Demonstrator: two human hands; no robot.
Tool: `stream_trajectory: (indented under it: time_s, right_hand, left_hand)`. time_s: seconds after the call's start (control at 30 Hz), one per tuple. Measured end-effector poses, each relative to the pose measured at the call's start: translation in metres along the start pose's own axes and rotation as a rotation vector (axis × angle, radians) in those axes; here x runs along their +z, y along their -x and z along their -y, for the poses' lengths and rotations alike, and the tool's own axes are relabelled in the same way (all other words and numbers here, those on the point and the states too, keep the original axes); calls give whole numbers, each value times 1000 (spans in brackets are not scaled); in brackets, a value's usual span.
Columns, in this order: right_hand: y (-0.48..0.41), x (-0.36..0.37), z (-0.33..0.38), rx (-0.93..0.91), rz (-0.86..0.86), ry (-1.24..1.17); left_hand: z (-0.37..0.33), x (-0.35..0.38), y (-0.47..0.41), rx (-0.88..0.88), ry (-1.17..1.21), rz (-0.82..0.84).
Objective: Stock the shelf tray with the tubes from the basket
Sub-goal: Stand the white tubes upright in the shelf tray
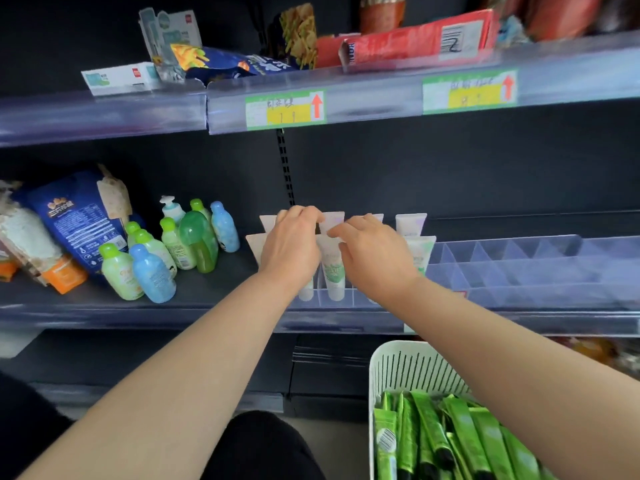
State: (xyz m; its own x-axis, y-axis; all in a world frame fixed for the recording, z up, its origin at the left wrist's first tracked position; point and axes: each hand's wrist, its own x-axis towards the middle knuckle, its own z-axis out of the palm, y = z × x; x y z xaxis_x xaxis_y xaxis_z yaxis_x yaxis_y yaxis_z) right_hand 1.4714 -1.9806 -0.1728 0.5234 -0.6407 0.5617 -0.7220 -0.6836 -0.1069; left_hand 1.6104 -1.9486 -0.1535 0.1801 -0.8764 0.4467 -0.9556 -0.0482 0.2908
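The left hand (291,245) and right hand (375,258) curl their fingers over the tops of white tubes (333,271) standing at the clear tray's (519,271) left end, apparently pinching them, while green tubes (450,438) lie in the near-right basket (408,367).

White tubes (333,268) with green print; clear shelf tray (519,268); white slotted basket (408,368); glossy green tubes in basket (460,441); yellow-and-green price labels (285,110).

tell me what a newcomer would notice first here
The left hand and right hand meet at the white tubes standing in the clear tray on the middle shelf. Bottom right, a white basket holds bright green tubes; green and blue bottles cluster left.
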Motion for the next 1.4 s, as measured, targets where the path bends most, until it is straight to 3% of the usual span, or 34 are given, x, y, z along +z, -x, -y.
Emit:
stream_trajectory:
  time_s: [0.37, 0.57, 0.77, 1.0, 1.1, 1.27, 1.4]
  right_hand:
    - [116, -47, -101, 207, 133, 177]
    - [169, -57, -154, 371, 120, 172]
    - [179, -46, -208, 347, 93, 173]
    - [174, -41, -249, 330, 104, 260]
    - [178, -43, -250, 376, 124, 296]
    - [183, -40, -246, 418, 393, 326]
    - [188, -42, -242, 449, 430, 299]
  left_hand:
    - [-113, 38, 25, 179, 55, 87]
    - [-161, 84, 41, 320, 69, 184]
    - [-192, 136, 44, 403, 66, 161]
    - [-213, 167, 25, 363, 78, 122]
    - [-213, 170, 26, 385, 9, 178]
    - [-206, 168, 35, 359, -139, 382]
    - [-206, 167, 45, 330, -190, 506]
